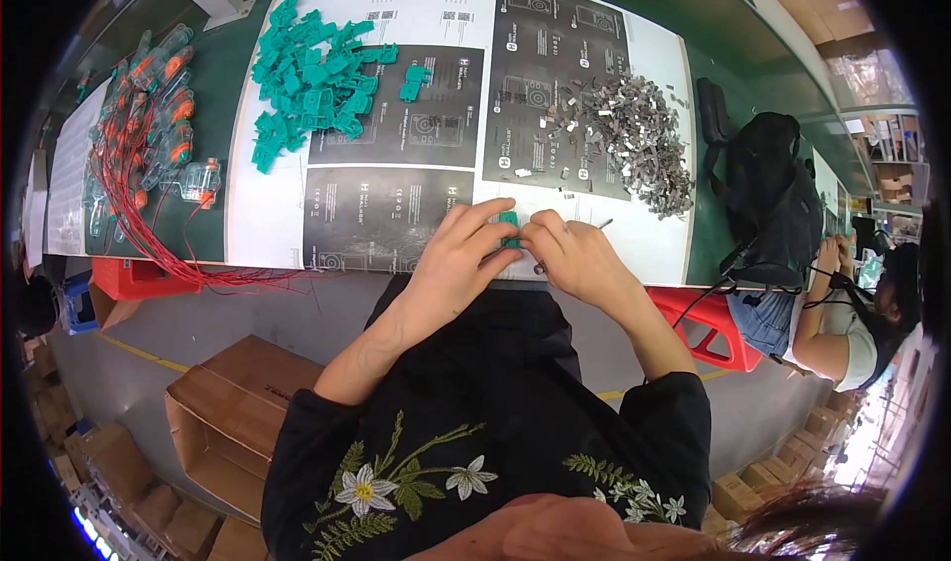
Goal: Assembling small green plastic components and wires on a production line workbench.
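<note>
Close to the table's front edge, my left hand (462, 246) pinches a small green plastic part (509, 220) between thumb and fingers. My right hand (573, 252) is closed at the part's right side. A thin dark rod-like tool (605, 224) shows beyond the right hand's knuckles, and a short dark end (540, 268) shows below its fingers; most of it is hidden. A heap of similar green plastic parts (315, 78) lies at the far left of the printed sheets. Many small silvery metal pieces (649, 145) are piled to the right, some scattered toward my hands.
Clear plastic units with orange parts (176, 115) and red wires (134, 204) lie at the left. A black bag (763, 190) rests at the right. Red stools (708, 328) and a cardboard box (233, 412) stand below. Another person (842, 333) sits at far right.
</note>
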